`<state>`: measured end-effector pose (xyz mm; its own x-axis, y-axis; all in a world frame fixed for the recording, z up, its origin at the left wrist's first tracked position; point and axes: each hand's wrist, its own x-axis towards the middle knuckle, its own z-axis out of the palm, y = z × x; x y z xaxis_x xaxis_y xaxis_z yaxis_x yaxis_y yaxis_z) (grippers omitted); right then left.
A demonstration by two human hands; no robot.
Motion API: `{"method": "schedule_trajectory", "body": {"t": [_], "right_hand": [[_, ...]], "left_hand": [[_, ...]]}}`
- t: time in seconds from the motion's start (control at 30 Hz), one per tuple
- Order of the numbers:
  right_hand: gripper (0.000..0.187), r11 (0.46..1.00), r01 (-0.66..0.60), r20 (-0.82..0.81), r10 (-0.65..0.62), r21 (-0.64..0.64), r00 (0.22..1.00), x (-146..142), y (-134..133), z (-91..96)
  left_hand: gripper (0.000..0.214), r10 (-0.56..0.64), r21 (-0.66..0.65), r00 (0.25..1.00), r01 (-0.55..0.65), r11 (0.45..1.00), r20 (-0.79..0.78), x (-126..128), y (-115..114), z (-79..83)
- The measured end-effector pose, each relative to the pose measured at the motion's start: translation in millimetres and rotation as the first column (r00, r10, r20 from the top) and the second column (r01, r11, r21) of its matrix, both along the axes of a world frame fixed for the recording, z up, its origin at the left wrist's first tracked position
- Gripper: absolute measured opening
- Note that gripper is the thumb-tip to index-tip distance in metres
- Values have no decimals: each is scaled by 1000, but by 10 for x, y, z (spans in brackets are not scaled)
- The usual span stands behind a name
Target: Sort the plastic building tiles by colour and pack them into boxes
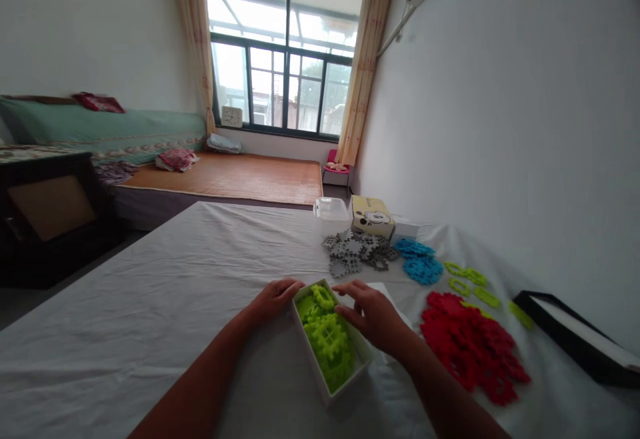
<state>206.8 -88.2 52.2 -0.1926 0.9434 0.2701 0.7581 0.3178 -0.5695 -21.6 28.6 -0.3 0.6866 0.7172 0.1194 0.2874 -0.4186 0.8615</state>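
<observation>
A narrow white box (313, 363) sits tilted to my line of sight on the cloth-covered table, filled with lime-green gear-edged plastic building pieces (329, 340). My left hand (274, 300) grips the box at its far left corner, the fingers reaching over the rim. At the right rim, my right hand (369, 311) has its thumb and forefinger apart. Its thumb tip is over the green pieces, touching or just above them; I cannot tell which. No piece shows between those fingers. A white sheet (384, 292) lies partly hidden behind the right hand.
Grey pieces (354, 249), blue pieces (421, 262) and red pieces (470, 345) lie in piles, with loose green pieces (484, 297) near the wall. Behind them stand a clear container (330, 215) and a yellow cartoon box (373, 217). A black open case (575, 339) is far right.
</observation>
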Motion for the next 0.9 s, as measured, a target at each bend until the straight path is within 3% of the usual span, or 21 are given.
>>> {"method": "schedule_trajectory", "body": {"t": [0.07,0.13,0.23,0.3,0.37,0.47,0.57,0.73,0.9], "right_hand": [[32,996,59,-21,-58,62,998,180,-8,25],[34,986,128,-34,-125,104,992,547,2,41],[37,938,312,46,-322,152,946,1437,1,13],[38,864,477,169,-500,157,849,2141,-55,-55],[34,778,625,295,-611,57,734,2780,-164,-164],[30,699,688,344,-608,-194,716,3389,-350,-371],[44,653,648,256,-599,-392,759,3562,-438,-535],[51,769,469,60,-494,-434,867,3481,-356,-593],[51,792,411,-23,-471,-451,882,3554,-278,-608]], "left_hand": [[49,0,-9,1000,-1,1000,-4,-2,23,-6],[48,22,3,1000,-22,1000,-2,-4,55,-30],[46,24,24,999,-23,999,-21,-12,103,-80],[45,29,27,999,-28,999,-32,-19,129,-109],[45,42,18,998,-42,999,-38,-28,149,-126],[45,55,10,997,-55,998,-54,-40,169,-132],[41,78,44,994,-75,996,-72,-49,180,-124],[39,111,80,988,-103,991,-109,-59,185,-112],[40,136,93,983,-125,988,-124,-58,178,-105]]}}
